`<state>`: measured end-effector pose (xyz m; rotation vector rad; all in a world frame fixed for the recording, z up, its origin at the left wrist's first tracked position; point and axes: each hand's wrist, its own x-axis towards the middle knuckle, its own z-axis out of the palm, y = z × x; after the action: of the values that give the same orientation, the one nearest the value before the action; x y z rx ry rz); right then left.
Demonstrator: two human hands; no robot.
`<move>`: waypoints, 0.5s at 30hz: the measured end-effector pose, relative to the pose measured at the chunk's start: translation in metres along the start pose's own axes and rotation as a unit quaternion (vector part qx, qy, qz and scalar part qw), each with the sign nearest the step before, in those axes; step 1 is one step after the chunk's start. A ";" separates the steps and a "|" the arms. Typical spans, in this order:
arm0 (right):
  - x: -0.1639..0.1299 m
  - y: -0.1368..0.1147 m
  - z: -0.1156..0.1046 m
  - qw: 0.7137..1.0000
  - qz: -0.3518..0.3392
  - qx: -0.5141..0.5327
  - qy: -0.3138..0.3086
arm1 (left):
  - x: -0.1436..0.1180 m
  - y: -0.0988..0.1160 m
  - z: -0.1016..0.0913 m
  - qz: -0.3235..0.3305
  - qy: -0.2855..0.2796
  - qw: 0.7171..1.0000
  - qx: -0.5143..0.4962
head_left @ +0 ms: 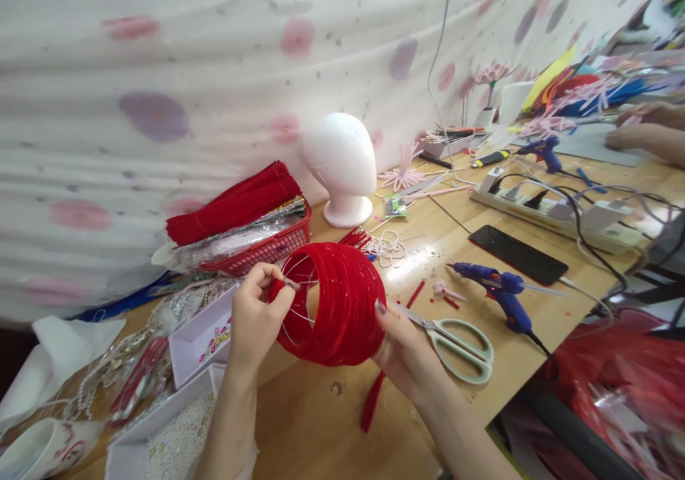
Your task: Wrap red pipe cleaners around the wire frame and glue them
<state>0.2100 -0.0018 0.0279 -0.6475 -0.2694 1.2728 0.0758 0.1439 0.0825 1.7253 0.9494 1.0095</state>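
A round frame wrapped in red fuzzy strips is held above the table, its open end facing left with thin silvery wires showing inside. My left hand is closed at that opening, thumb and fingers pinched on a wire end and a bit of red strip at the rim. Around the right side of the frame, my right hand grips it, thumb on the outer surface and the other fingers mostly hidden behind. Below it hangs a loose red strip end. Green-handled scissors lie just right of my right hand.
Behind stand a white foam head and a red basket of red stems. At right lie a blue glue gun, a phone and a power strip with cables. White bead boxes sit left. Another person's hand shows far right.
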 end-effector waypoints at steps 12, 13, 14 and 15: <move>0.010 0.004 -0.008 0.999 0.009 -0.026 -0.045 | 0.004 -0.008 0.001 -0.019 0.012 1.000 0.004; 0.010 0.004 -0.009 0.998 0.011 -0.029 -0.049 | 0.004 -0.008 0.001 -0.020 0.021 1.000 0.006; 0.010 0.003 -0.010 0.998 0.016 -0.033 -0.055 | 0.004 -0.009 0.001 -0.020 0.030 0.999 0.008; 0.010 0.002 -0.011 0.997 0.022 -0.035 -0.062 | 0.004 -0.009 0.001 -0.021 0.038 0.999 0.009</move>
<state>0.2169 0.0046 0.0164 -0.6385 -0.4059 1.3533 0.0770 0.1502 0.0744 1.6839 1.0419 1.0476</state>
